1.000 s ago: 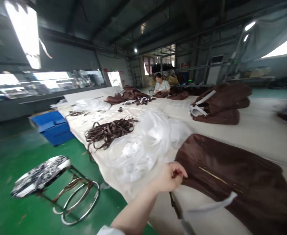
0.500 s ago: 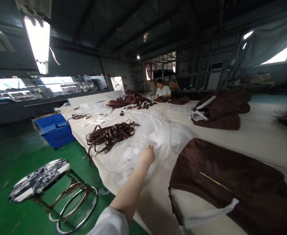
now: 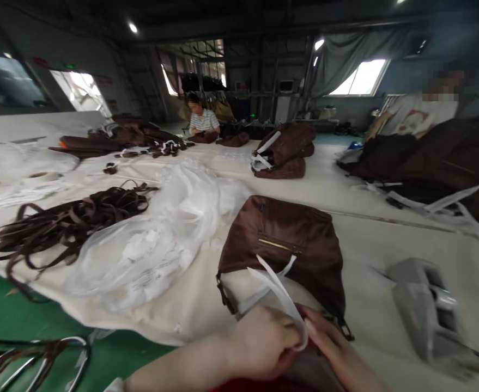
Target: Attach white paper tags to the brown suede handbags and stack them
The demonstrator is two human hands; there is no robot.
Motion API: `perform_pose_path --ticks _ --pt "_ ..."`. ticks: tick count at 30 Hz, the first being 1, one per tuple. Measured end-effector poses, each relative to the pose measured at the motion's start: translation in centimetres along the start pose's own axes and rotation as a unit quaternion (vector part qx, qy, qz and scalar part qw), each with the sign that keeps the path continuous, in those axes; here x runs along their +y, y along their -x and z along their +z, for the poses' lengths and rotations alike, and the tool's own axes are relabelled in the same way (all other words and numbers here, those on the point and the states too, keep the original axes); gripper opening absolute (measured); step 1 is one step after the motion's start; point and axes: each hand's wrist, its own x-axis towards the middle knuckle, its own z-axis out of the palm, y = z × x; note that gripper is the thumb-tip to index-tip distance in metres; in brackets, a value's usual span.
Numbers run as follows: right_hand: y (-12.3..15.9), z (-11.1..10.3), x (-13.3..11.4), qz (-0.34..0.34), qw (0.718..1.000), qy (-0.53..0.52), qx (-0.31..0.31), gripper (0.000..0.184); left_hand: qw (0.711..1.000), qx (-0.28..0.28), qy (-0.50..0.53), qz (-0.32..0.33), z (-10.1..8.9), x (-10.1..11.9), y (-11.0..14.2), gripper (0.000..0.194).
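A brown handbag (image 3: 288,228) with a gold zip lies in front of me on the cloth-covered table. Over its lower edge runs a long white strip (image 3: 282,291), apparently thin wrapping material, that curls down between my hands. My left hand (image 3: 264,340) is closed, fingers curled, gripping the strip near its lower bend. Beside it, my right hand (image 3: 331,343) has its thumb pressed against the strip, with the fingers bent over; their tips are partly hidden. Something dark brown shows between the hands, too covered to make out.
Left of the handbag lies a clear plastic bag (image 3: 141,261) holding white pieces, beside a heap of brown straps (image 3: 71,223). More brown bags (image 3: 284,152) lie farther back. At right stands a grey tape dispenser-like object (image 3: 427,305). Two people (image 3: 204,121) are across the table.
My left hand has left the plastic bag and come back to the handbag's near side. My right hand has come into view, and both are at the white strip. The view has swung right.
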Motion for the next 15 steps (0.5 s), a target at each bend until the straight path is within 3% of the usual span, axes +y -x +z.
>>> perform_pose_path --ticks 3,6,8,11,15 --pt "-0.1 0.4 -2.0 0.015 0.999 -0.026 -0.031 0.05 0.999 -0.024 0.003 0.042 1.8 0.9 -0.7 0.008" --pt "0.0 0.0 -2.5 0.008 0.997 -0.072 -0.033 0.048 0.997 -0.026 0.061 0.036 1.7 0.6 -0.7 0.022" --pt "0.3 -0.3 -2.4 0.02 0.992 -0.123 -0.018 0.047 0.995 0.007 0.098 -0.032 1.0 0.3 -0.6 0.028" --pt "0.8 -0.3 -2.2 0.052 0.982 -0.18 -0.026 0.046 0.971 0.11 0.133 -0.164 0.4 -0.5 -1.1 0.028" --pt "1.2 0.0 -2.3 0.042 0.982 -0.176 -0.051 0.046 0.941 0.194 0.165 -0.222 0.8 -1.6 -2.1 0.032"
